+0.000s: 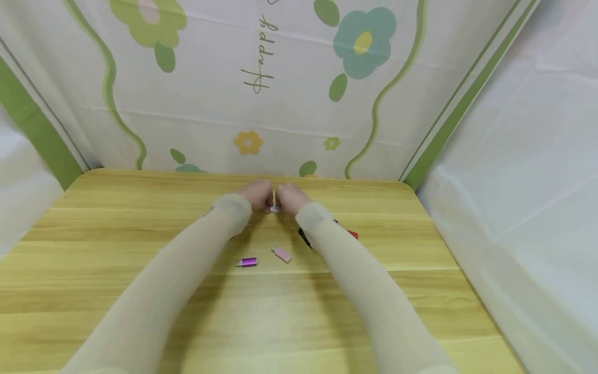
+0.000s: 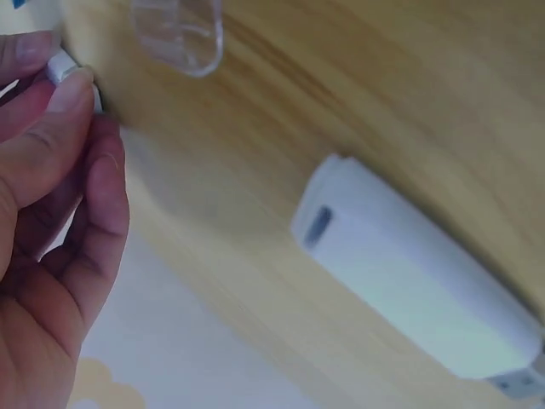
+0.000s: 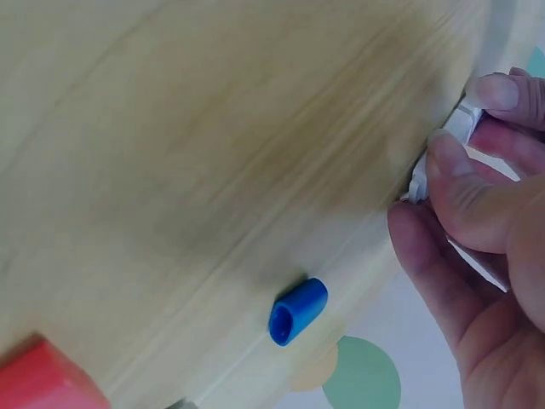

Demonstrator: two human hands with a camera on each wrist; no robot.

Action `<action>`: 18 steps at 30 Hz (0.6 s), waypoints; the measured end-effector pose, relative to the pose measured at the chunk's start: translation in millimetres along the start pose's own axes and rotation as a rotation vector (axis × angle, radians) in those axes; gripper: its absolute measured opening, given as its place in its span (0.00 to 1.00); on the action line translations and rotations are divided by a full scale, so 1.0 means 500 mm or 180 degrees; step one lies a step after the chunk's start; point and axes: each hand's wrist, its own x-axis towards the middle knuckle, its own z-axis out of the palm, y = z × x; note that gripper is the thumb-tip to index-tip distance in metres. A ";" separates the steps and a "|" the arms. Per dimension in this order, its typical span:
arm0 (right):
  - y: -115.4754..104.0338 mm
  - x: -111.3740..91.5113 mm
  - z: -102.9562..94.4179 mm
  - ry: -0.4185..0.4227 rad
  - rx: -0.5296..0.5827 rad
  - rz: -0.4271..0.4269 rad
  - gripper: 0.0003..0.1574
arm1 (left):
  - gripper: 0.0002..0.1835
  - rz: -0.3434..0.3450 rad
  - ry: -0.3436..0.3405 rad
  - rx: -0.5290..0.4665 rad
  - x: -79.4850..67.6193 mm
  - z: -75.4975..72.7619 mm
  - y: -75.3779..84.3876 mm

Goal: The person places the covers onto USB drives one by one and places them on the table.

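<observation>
Both hands meet near the back edge of the table. My left hand [image 1: 258, 195] pinches one end of a small white USB stick [image 2: 61, 66] between thumb and fingers. From the other side, my right hand [image 1: 290, 198] pinches the same white stick, seen between the fingertips in the right wrist view [image 3: 460, 126]. Fingers cover much of it. Below the left hand lies a larger white USB stick [image 2: 417, 268] with its metal plug exposed. Close by is a clear plastic cap [image 2: 183, 38]. A blue cap [image 3: 298, 311] lies on its side by the right hand.
A purple USB stick [image 1: 249, 262] and a pink one [image 1: 282, 254] lie on the wooden table [image 1: 261, 322] between the forearms. A black object [image 1: 304, 238] and a red one [image 1: 353, 235] show partly beside the right sleeve. A patterned cloth [image 1: 289, 104] hangs behind.
</observation>
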 end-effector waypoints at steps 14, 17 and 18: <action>-0.008 -0.018 -0.010 -0.0065 -0.0058 0.0195 0.04 | 0.06 -0.0119 0.0204 0.0109 -0.011 -0.006 0.036; -0.010 -0.012 -0.009 -0.0185 -0.0201 0.0054 0.06 | 0.06 -0.0046 0.0143 0.0220 -0.012 -0.004 0.028; -0.010 -0.010 -0.009 -0.0211 -0.0260 -0.0013 0.06 | 0.06 0.0000 0.0099 0.0265 -0.011 -0.004 0.025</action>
